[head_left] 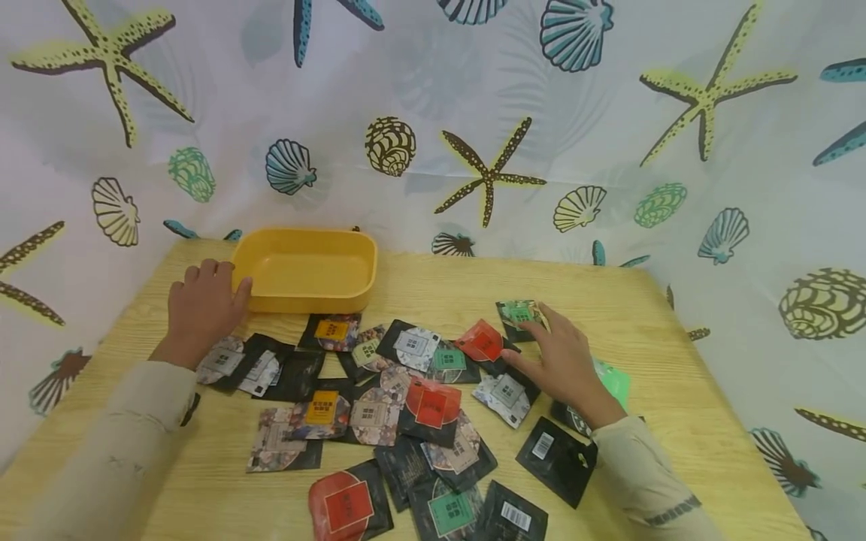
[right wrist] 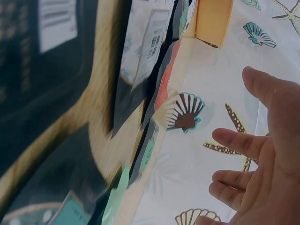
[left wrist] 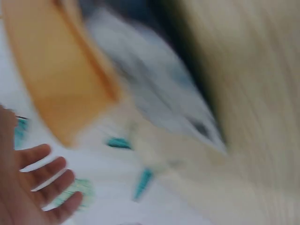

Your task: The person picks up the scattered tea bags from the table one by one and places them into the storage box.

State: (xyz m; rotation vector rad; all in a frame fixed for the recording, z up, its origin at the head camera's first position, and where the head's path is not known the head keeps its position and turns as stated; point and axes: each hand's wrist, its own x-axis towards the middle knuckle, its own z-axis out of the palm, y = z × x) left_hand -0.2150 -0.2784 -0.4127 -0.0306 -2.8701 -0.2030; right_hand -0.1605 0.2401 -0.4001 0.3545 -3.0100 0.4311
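Observation:
My left hand (head_left: 206, 304) is at the left side of a yellow tray (head_left: 304, 303), its thumb overlapping the tray's edge in the head view. In the left wrist view, the fingers of that hand (left wrist: 35, 187) are spread, with nothing between them. Over the right part of the scattered sachets hovers my right hand (head_left: 561, 357), fingers loosely extended. Closest to its fingertips are a black and green sachet (head_left: 519, 319) and a red and black sachet (head_left: 482, 342). The right wrist view shows an empty palm (right wrist: 262, 154).
Many flat sachets lie overlapping on the wooden table (head_left: 683, 391), among them a red one (head_left: 348, 505) at the front and a black one with a barcode (head_left: 558, 460). A bright green sachet (head_left: 612, 383) is partly behind my right wrist. A shell-print cloth (head_left: 406, 83) hangs behind.

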